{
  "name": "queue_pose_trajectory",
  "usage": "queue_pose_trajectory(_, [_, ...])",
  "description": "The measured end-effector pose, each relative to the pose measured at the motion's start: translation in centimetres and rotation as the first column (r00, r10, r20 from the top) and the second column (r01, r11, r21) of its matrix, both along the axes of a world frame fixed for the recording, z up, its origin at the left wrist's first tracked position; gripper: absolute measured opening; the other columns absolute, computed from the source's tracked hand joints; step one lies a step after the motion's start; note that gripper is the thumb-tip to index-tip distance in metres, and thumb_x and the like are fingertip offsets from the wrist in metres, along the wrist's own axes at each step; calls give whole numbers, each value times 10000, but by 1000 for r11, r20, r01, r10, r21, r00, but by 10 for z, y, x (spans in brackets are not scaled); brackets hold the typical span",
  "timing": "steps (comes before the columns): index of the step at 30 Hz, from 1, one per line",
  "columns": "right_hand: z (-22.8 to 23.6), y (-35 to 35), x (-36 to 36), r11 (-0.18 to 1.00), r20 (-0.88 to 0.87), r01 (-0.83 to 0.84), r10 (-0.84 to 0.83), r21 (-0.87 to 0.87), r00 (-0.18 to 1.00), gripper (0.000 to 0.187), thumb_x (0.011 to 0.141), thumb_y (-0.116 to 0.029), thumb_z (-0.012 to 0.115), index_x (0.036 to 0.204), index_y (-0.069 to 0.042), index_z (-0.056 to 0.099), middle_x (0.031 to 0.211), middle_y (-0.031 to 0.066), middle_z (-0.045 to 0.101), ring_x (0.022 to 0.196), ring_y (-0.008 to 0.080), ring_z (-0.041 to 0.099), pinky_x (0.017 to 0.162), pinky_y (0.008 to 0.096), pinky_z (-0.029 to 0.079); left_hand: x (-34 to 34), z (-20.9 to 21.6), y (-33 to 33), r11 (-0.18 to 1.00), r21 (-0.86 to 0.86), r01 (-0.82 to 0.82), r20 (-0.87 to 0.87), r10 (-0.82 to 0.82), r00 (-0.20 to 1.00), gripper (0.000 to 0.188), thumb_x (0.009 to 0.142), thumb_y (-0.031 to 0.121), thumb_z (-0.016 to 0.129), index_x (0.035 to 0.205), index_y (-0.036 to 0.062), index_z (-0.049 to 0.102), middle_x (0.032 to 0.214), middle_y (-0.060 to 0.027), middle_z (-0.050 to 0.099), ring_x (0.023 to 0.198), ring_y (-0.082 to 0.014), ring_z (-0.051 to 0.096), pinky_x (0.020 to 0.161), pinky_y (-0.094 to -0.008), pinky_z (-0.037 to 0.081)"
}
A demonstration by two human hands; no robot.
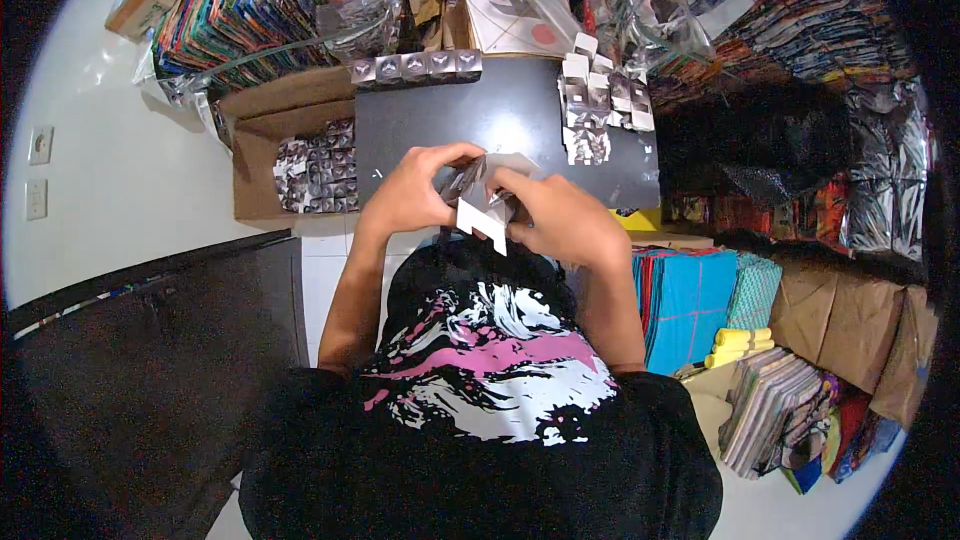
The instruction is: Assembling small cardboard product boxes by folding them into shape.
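Both hands hold a small cardboard box (482,220) in front of my chest, above the near edge of the dark table (430,125). Grey and dark on its sides, the box has a white flap sticking out toward me. My left hand (415,190) is curled around its left side. From the right, my right hand (570,215) grips it with bent fingers, some of them partly hidden behind the box. A row of small dark boxes (415,70) stands along the table's far left edge. Flattened white and dark box blanks (597,100) lie piled at the table's right.
Left of the table, an open brown carton (262,175) holds many small dark boxes (318,170). Stacks of colourful packets (270,10) rise behind it. On the right are plastic-wrapped bundles (885,170), folded blue cloths (690,290) and yellow rolls (740,345).
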State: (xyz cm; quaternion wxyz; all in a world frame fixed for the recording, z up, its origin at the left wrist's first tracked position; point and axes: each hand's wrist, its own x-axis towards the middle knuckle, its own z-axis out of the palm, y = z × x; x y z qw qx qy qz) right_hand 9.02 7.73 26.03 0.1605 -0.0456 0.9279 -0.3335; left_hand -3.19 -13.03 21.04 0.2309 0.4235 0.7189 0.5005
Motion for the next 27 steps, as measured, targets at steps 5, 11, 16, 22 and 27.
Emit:
queue_pose_trajectory(5, [17,1,-6,951,-16,17,-23,-309,1000,492,846,-26,735,1279,-101,515,889,239,720,861,454,714,741,521,551,9,-16,-4,976,135,-169,85,158,984,676,626,191,935,1221,23,660,1055,-139,757,1007,-242,740,941,-366,549])
queue_pose_trajectory(11, [21,-3,-6,942,-74,65,-94,-330,993,492,875,-33,724,1299,-103,483,837,223,722,803,426,725,716,486,556,11,-12,-4,959,123,-256,28,254,967,615,655,182,909,1191,16,659,1036,-123,754,1004,-207,734,927,-349,551])
queue_pose_trajectory(16, [24,12,0,932,-191,100,-175,-348,966,398,914,-25,688,1294,-69,579,835,147,738,733,229,738,697,347,556,7,-6,-6,931,176,-321,-29,331,943,582,645,186,920,1146,11,682,1011,-98,749,986,-206,731,926,-339,549])
queue_pose_trajectory(22, [11,26,-1,969,-40,232,-236,-82,971,316,997,-217,672,1249,-32,724,681,128,690,584,154,624,604,332,514,17,3,9,936,82,-342,-326,349,878,614,620,240,928,1152,61,679,1045,-88,735,976,-288,712,930,-395,519])
queue_pose_trajectory(27, [12,6,-16,837,285,421,-333,-349,899,370,1012,-313,680,1172,15,745,610,39,616,476,106,513,465,305,397,27,2,27,931,97,-351,-558,343,756,624,614,217,883,1194,141,669,1156,-46,641,1102,-255,622,986,-439,441])
